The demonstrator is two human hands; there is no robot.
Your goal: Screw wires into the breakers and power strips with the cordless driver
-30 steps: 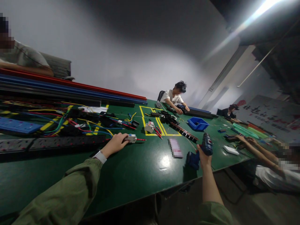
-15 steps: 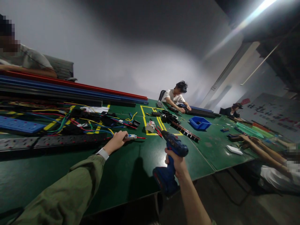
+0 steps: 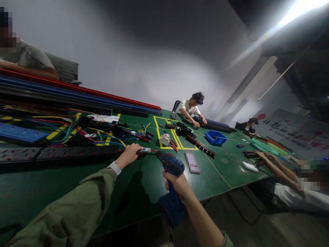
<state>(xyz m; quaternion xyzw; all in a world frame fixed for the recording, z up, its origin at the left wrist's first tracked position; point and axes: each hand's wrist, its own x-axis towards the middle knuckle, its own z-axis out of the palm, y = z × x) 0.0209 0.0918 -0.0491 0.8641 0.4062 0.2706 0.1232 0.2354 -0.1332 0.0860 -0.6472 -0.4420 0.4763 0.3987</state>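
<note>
My left hand (image 3: 128,155), with a white band at the wrist, is closed around a small white-and-blue circuit breaker (image 3: 146,150) at the right end of a long black power strip (image 3: 77,153). A short red piece shows at the breaker's right side. In my right hand (image 3: 177,183) is a blue cordless drill (image 3: 171,164), gripped by its handle and pointing left. Its tip is close to the breaker's right end; whether they touch I cannot tell. My fingers hide part of the breaker.
Coloured wires (image 3: 74,132) and a blue power strip (image 3: 23,133) lie at left, before long red and blue profiles (image 3: 102,97). Pliers (image 3: 174,145), a grey-white block (image 3: 165,139), a phone (image 3: 192,163) and a blue bin (image 3: 216,137) are to the right. Co-workers sit around the table.
My right hand has brought the drill left, its tip now close beside the breaker. The phone behind it has come into sight. My left hand keeps its hold.
</note>
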